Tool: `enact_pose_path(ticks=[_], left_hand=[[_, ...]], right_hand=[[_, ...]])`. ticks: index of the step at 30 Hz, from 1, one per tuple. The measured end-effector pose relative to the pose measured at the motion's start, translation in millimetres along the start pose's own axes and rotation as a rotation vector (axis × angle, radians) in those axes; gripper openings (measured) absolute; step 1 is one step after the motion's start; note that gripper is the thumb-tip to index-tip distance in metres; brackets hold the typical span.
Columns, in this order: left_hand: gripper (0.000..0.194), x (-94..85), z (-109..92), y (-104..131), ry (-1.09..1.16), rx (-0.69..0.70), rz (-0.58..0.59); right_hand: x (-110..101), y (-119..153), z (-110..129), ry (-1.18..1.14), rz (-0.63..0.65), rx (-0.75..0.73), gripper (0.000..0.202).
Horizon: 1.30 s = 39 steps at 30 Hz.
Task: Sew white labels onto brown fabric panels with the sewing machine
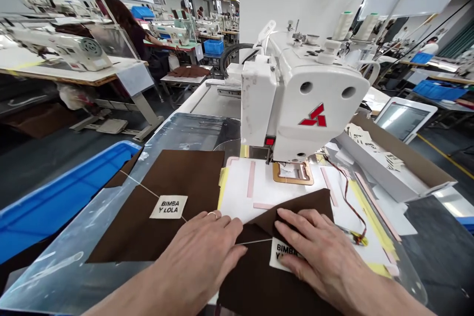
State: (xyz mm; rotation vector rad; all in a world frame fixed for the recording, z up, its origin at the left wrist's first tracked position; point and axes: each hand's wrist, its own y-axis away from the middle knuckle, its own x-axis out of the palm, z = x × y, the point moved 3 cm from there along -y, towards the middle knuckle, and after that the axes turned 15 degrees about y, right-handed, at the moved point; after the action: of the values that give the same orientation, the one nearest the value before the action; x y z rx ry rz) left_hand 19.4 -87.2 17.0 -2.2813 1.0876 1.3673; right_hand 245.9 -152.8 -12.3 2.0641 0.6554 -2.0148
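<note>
Your L hand point(205, 244) is on the L edge of the near brown panel point(266, 289), R hand point(318, 244) on its flap point(313, 201) w/ thumb over the label point(277, 252); can't tell if either grip's closed. Panel's in front of the sewing machine point(311, 98), R of a 2nd panel point(185, 175).

Both forearms point(159, 286) forward, left hand point(205, 237) palm-down with fingers point(224, 223) bent, right hand point(320, 242) also palm-down, thumb point(299, 267) apart from fingers.
</note>
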Motion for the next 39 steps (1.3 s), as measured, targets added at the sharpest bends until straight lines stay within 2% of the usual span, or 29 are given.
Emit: enact_pose_path(ticks=[3,8,12,15,21,25,30,35,39], left_hand=[[0.03,-5.6,1.5,-1.1,0.147,0.029,0.101],[0.031,-15.4,24.1,0.8,0.513,-0.056,0.292],[0.032,-25.2,45.5,8.4,0.615,-0.174,0.248],[0.031,-26.6,49.9,13.9,0.633,-0.181,0.194],[0.027,-35.0,49.9,16.4,0.764,-0.18,0.127],[0.026,-42.2,46.7,14.9,0.771,-0.144,0.088],[0.021,-26.0,38.7,9.7,0.618,-0.192,0.191],[0.018,-17.2,18.9,0.2,0.607,-0.186,0.157],[0.022,-24.7,5.6,-7.8,0.694,-0.225,0.166]], right_hand=[[7.0,6.3,-2.5,0.094,0.031,-0.05,0.047],[7.0,6.5,1.1,0.154,-0.101,-0.021,0.043],[5.8,5.0,3.0,0.122,-0.166,-0.014,0.041],[6.4,6.5,3.5,0.117,-0.175,0.003,0.039],[8.0,14.0,4.5,0.135,-0.175,0.033,0.037],[8.6,19.0,1.5,0.177,-0.206,0.048,0.04],[-8.3,21.2,-0.5,0.281,-0.363,0.015,0.041],[-25.4,2.2,21.5,0.152,-0.385,0.016,0.029],[-12.7,-25.6,42.1,0.006,-0.308,0.047,0.017]])
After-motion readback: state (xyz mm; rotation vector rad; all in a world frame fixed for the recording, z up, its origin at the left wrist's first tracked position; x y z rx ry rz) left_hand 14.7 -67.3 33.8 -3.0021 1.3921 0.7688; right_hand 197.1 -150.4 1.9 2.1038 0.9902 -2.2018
